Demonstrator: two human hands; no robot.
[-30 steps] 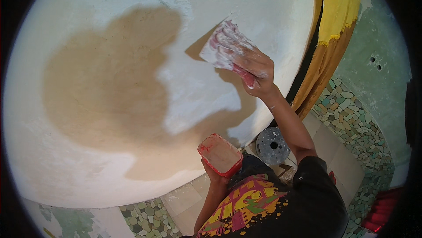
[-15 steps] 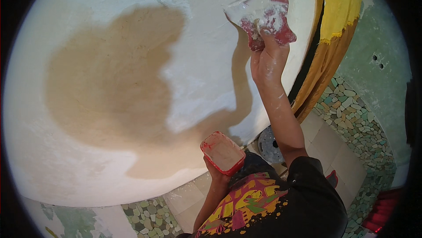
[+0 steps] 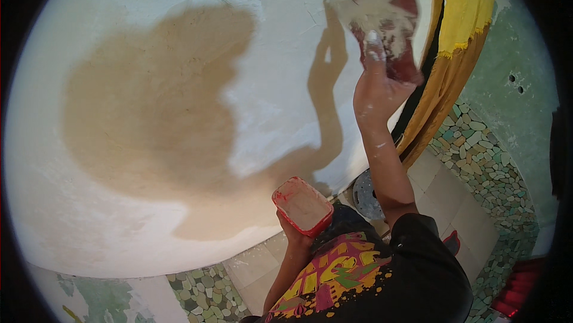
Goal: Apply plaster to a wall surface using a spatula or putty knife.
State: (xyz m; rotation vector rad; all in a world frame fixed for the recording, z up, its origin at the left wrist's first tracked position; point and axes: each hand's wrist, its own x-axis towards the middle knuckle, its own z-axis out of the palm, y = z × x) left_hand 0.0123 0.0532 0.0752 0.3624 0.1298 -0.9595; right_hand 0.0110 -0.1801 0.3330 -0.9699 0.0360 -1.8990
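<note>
My right hand [image 3: 382, 81] is closed on a wide red spreader [image 3: 399, 10] smeared with pale putty, thumb over its face, slightly blurred. It is against or just over the curved white plastered wall [image 3: 280, 42] at the upper right, near the wall's dark edge. My left hand [image 3: 292, 227] holds a red rectangular tub [image 3: 302, 206] of beige putty low in front of my body; its fingers are partly hidden behind the tub. Shadows of my body and arm fall across the wall.
Yellow and mustard curtains [image 3: 465, 7] hang along the wall's right edge. Below are beige floor tiles [image 3: 436, 198], pebble mosaic [image 3: 477, 156], a grey speckled round object [image 3: 367, 195] and a small red object [image 3: 452, 242]. A green wall [image 3: 507, 48] and red fabric [image 3: 516, 287] lie right.
My right hand and spreader have swept up and rightward along the wall toward its edge, the spreader turning. The left hand and tub have shifted only slightly upward.
</note>
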